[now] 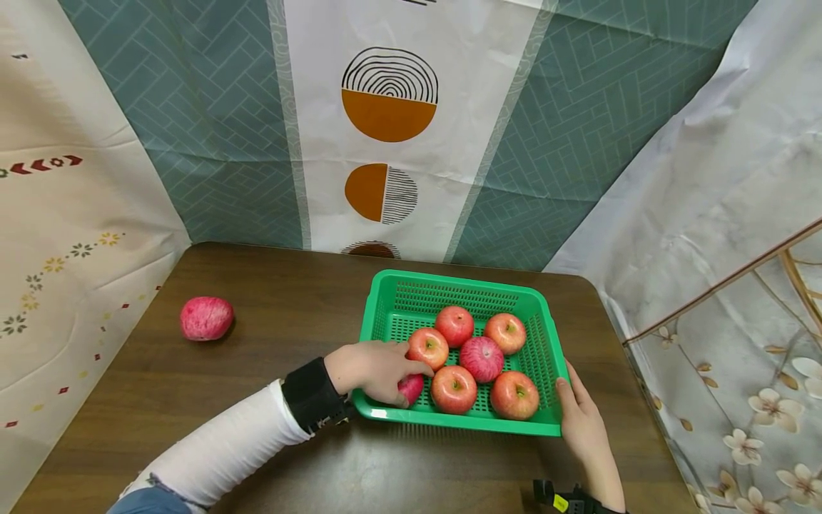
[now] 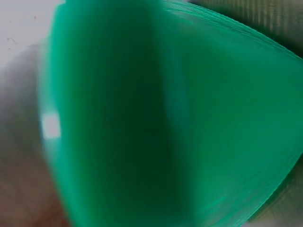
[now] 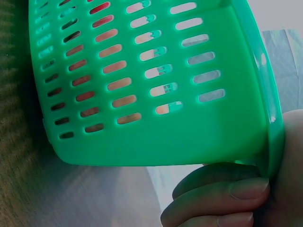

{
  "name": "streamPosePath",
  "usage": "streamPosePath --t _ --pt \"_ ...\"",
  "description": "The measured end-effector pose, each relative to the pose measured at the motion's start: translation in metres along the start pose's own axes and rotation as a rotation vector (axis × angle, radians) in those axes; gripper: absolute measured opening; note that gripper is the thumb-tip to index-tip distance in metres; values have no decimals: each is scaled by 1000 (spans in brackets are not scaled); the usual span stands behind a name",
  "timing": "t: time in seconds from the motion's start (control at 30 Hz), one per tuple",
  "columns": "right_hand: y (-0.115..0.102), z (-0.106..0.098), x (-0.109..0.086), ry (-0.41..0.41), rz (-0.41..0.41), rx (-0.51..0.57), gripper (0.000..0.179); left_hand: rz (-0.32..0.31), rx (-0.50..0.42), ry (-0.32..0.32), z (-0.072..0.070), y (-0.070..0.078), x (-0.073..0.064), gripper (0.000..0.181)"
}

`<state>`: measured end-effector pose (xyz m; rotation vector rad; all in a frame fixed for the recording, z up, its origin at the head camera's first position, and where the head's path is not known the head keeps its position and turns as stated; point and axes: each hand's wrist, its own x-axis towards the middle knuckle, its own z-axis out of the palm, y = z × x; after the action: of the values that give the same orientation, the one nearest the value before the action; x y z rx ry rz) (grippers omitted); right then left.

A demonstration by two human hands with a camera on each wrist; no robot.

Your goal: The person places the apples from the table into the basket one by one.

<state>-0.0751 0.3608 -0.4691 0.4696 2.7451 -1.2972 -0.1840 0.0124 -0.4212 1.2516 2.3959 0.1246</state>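
Observation:
On the table stands a green plastic basket (image 1: 449, 424) with slotted walls, holding several red-yellow apples (image 1: 454, 390) and a darker pink striped apple (image 1: 481, 359). My left hand (image 1: 375, 368) reaches over the basket's left side and holds another dark pink apple (image 1: 411, 387) at the near left corner, its fingers covering part of the fruit. With my right hand (image 1: 584, 417) I grip the basket's right rim. In the right wrist view the fingers (image 3: 213, 203) curl under that rim. Blurred green basket wall fills most of the left wrist view.
A single dark pink apple (image 1: 207, 318) lies at the left of the brown wooden table (image 1: 289, 307). Patterned cloth (image 1: 411, 214) hangs along the table's back edge, with more cloth at both sides.

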Motion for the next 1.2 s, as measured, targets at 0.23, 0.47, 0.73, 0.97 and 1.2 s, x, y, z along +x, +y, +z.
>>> streamPosePath --t 0.23,0.47,0.73,0.97,1.2 --pt "-3 0 0 -1 -1 5 62 28 -18 54 -1 -4 -4 53" --pt "-3 -1 0 -3 -1 15 62 74 26 182 1 -11 -7 46" --pt "0 0 0 2 -4 10 60 206 37 457 3 -26 -22 33" --pt "0 1 0 0 3 6 62 160 -51 674 14 -59 -59 38" --pt "-1 0 1 -11 7 10 62 -51 -77 912 24 -119 -114 56"
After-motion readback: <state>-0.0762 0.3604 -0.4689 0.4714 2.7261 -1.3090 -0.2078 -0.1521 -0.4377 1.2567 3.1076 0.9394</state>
